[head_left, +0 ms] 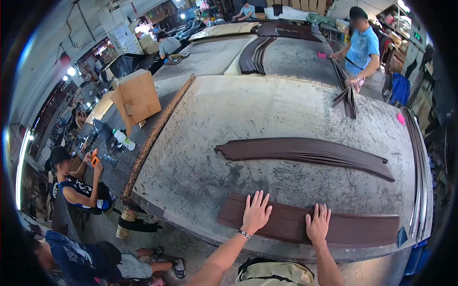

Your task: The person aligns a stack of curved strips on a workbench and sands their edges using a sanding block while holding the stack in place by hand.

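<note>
A flat stack of dark brown strips [286, 222] lies along the near edge of the large worn table [210, 114]. My left hand [256, 212] rests on the stack left of its middle, fingers stretched out, a patterned band at the wrist. Flat on the same stack, further right, is my right hand [318, 224], its fingers extended and slightly apart. Neither hand grips anything. Beyond them a second, looser bundle of brown strips [305, 151] lies across the table, its right end fanned out.
At the far right a person in a blue shirt [365, 45] holds dark strips [350, 102]. Long strips [419, 167] line the right edge. A wooden rail [160, 131], a cardboard box [137, 97] and a bottle [124, 140] are left. Another person [88, 188] holds an orange object.
</note>
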A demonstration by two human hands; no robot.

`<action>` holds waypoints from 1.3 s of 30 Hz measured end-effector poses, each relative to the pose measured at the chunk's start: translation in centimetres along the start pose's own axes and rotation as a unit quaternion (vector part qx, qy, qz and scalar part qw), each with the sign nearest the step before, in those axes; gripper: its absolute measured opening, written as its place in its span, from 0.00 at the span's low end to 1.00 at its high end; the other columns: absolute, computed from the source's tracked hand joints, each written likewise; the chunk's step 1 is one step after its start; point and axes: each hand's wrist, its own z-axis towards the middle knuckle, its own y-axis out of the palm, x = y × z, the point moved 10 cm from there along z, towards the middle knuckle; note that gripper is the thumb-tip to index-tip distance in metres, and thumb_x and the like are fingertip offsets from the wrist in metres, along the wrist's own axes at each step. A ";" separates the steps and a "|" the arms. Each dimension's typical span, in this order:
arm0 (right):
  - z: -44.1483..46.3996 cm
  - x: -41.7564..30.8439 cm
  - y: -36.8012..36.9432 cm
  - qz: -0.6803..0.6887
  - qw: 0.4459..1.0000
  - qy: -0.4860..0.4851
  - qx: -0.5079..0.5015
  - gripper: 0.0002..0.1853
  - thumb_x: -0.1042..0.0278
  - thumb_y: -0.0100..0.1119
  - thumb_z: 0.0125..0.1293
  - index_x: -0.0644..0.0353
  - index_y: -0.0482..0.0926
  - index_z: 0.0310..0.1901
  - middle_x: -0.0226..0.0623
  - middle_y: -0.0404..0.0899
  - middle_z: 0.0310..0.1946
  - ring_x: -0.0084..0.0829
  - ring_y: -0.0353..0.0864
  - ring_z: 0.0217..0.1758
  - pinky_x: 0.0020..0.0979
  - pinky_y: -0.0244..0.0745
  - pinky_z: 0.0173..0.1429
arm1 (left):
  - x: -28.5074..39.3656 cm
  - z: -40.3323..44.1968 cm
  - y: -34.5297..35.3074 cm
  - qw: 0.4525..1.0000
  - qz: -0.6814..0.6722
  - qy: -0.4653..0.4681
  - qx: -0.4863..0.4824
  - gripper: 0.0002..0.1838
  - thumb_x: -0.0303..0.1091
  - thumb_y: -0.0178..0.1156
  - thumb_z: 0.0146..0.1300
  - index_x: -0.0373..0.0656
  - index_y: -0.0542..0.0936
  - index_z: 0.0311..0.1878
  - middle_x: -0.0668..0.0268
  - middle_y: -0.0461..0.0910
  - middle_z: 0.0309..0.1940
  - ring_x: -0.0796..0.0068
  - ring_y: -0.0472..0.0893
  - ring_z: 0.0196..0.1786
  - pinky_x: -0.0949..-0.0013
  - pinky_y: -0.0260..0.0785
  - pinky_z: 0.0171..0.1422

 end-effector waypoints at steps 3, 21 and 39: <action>-1.5 -0.4 0.3 -0.017 1.000 -0.005 -0.024 0.42 0.46 0.58 0.83 0.72 0.66 0.84 0.57 0.64 0.87 0.59 0.55 0.93 0.60 0.45 0.95 | -0.1 -0.1 -0.1 1.000 -0.005 0.001 0.000 0.33 0.53 0.51 0.87 0.44 0.72 0.86 0.49 0.70 0.86 0.49 0.63 0.91 0.36 0.50 0.93; -5.9 3.5 -1.7 -0.025 0.998 0.060 -0.010 0.45 0.35 0.52 0.85 0.64 0.65 0.87 0.50 0.58 0.91 0.49 0.52 0.96 0.58 0.44 0.96 | 4.0 -2.4 2.8 0.992 0.035 0.079 -0.091 0.36 0.53 0.45 0.90 0.45 0.61 0.92 0.51 0.57 0.93 0.49 0.55 0.94 0.38 0.41 0.96; -6.6 29.6 -10.6 -0.019 0.982 0.187 0.027 0.45 0.29 0.44 0.85 0.61 0.67 0.86 0.51 0.63 0.89 0.53 0.53 0.95 0.66 0.41 0.95 | 25.1 2.6 10.5 0.966 -0.045 0.155 -0.201 0.34 0.53 0.47 0.91 0.43 0.69 0.88 0.50 0.67 0.88 0.49 0.65 0.90 0.35 0.49 0.93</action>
